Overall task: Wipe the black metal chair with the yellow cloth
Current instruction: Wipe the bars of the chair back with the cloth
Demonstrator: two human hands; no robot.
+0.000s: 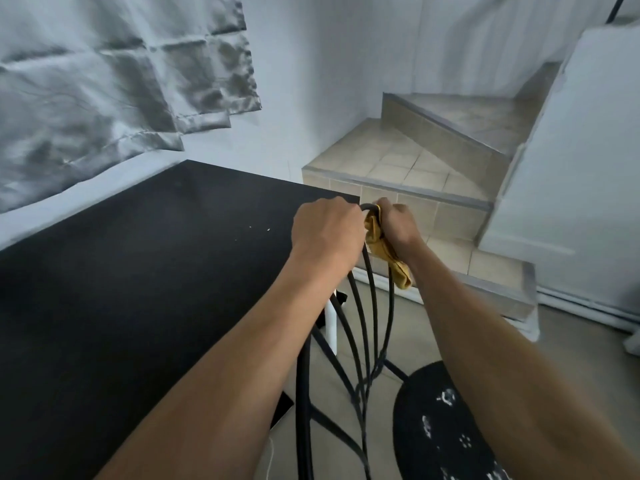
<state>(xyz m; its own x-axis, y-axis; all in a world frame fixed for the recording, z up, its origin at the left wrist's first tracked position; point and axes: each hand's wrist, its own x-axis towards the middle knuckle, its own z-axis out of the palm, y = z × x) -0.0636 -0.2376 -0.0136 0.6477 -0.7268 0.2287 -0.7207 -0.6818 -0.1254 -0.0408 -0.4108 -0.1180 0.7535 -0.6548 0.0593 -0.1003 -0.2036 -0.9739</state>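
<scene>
The black metal chair (362,327) stands in front of me, its curved back rods rising to a top loop between my hands. Its round black seat (433,424), flecked with white, lies at the lower right. My left hand (327,233) is closed around the top of the chair back. My right hand (398,225) grips the yellow cloth (379,245) and presses it against the top rod just right of the left hand. A tail of the cloth hangs down below the right wrist.
A black table (138,271) fills the left side, its corner touching the chair top in view. Tiled steps (415,168) rise at the right behind the chair. A grey cloth (104,81) hangs on the wall upper left. A white wall block (571,168) stands far right.
</scene>
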